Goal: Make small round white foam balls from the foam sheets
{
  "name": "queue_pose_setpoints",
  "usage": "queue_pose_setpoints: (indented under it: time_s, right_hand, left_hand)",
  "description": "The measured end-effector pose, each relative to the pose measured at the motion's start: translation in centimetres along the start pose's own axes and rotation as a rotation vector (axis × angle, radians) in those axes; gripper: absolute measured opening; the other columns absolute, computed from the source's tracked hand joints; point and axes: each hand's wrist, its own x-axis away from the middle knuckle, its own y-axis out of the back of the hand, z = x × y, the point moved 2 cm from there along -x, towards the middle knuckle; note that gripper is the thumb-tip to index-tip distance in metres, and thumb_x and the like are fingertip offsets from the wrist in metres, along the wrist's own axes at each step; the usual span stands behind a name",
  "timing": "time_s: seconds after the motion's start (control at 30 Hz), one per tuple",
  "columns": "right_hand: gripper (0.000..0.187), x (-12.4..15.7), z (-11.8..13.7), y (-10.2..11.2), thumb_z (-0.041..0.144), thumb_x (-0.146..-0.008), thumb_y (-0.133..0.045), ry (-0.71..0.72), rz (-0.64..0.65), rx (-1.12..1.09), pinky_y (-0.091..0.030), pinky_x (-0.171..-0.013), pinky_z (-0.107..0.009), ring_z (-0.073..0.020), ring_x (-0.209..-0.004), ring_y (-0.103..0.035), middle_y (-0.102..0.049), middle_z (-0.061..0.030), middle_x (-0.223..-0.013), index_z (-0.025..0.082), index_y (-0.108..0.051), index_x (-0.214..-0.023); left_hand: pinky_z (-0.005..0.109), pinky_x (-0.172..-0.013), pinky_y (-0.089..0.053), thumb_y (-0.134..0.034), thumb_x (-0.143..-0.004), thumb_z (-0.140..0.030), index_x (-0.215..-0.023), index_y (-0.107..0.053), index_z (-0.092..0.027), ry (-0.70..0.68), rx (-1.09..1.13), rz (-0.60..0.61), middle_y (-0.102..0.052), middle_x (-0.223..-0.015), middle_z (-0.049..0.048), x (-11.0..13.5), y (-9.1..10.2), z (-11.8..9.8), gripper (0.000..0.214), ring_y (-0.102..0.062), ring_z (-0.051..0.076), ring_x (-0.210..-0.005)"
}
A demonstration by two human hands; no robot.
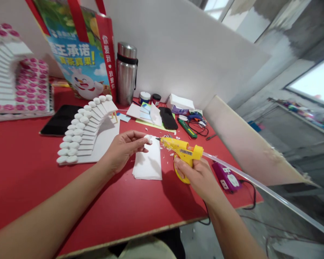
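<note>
My right hand grips a yellow hot glue gun, a long clear glue stick trailing out of its back. The nozzle points left at a small white foam piece pinched in the fingertips of my left hand. Nozzle and piece nearly touch. Both hands hover over a stack of white foam sheets lying on the red table. Left of my left hand sits a white foam staircase model with rounded knobs along its edge.
A steel thermos and a printed shopping bag stand at the back. Pink-topped foam stairs stand far left beside a black tablet. Paint jars, a black case, cables and a purple power strip crowd the right. White board walls the back.
</note>
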Motion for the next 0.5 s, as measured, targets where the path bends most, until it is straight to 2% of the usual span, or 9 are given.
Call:
queue_pose_setpoints:
  time_s: [0.17,0.23,0.33,0.43,0.5]
  right_hand:
    - [0.047,-1.5,-2.2,2.9,0.058,-0.088,-0.064,-0.023,-0.213,-0.005,-0.039,-0.057,-0.027,-0.0146,-0.059,-0.051,-0.056,-0.0008,-0.061,0.019,-0.058,-0.063]
    - [0.049,-2.9,-4.2,4.6,0.060,-0.087,-0.065,-0.013,-0.317,0.038,-0.040,-0.058,-0.027,-0.0142,-0.059,-0.052,-0.056,-0.0009,-0.061,0.019,-0.057,-0.061]
    - [0.047,-5.2,-7.8,6.7,0.063,-0.080,-0.068,-0.061,-0.427,0.042,-0.037,-0.053,-0.027,-0.0127,-0.054,-0.046,-0.052,0.0022,-0.058,0.018,-0.061,-0.068]
    - [0.051,-6.8,-10.6,7.5,0.068,-0.075,-0.067,-0.095,-0.469,0.060,-0.037,-0.053,-0.028,-0.0136,-0.055,-0.044,-0.052,0.0021,-0.060,0.018,-0.062,-0.074]
    - [0.054,-7.2,-11.7,7.4,0.071,-0.075,-0.064,-0.114,-0.448,0.113,-0.039,-0.054,-0.030,-0.0148,-0.056,-0.046,-0.055,0.0002,-0.062,0.017,-0.063,-0.075]
  left_hand:
    - [0.027,-0.070,-0.059,-0.090,-0.073,-0.028,-0.088,-0.073,-0.013,0.004,0.023,0.014,-0.077,-0.084,0.0064,0.1,0.1,-0.1,0.026,-0.063,0.010,-0.066]
    - [0.027,-0.071,-0.059,-0.090,-0.073,-0.027,-0.088,-0.073,-0.013,0.008,0.022,0.015,-0.077,-0.085,0.0068,0.1,0.1,-0.1,0.027,-0.063,0.011,-0.067]
    - [0.028,-0.071,-0.059,-0.090,-0.073,-0.027,-0.089,-0.073,-0.012,0.015,0.026,0.017,-0.077,-0.086,0.0070,0.1,0.1,0.1,0.028,-0.063,0.010,-0.066]
    - [0.029,-0.071,-0.060,-0.091,-0.072,-0.028,-0.090,-0.073,-0.012,0.023,0.034,0.016,-0.077,-0.085,0.0066,0.1,0.1,0.2,0.030,-0.060,0.009,-0.063]
    - [0.029,-0.071,-0.060,-0.091,-0.072,-0.028,-0.091,-0.074,-0.012,0.029,0.035,0.018,-0.077,-0.085,0.0063,0.1,0.1,0.2,0.031,-0.059,0.008,-0.061]
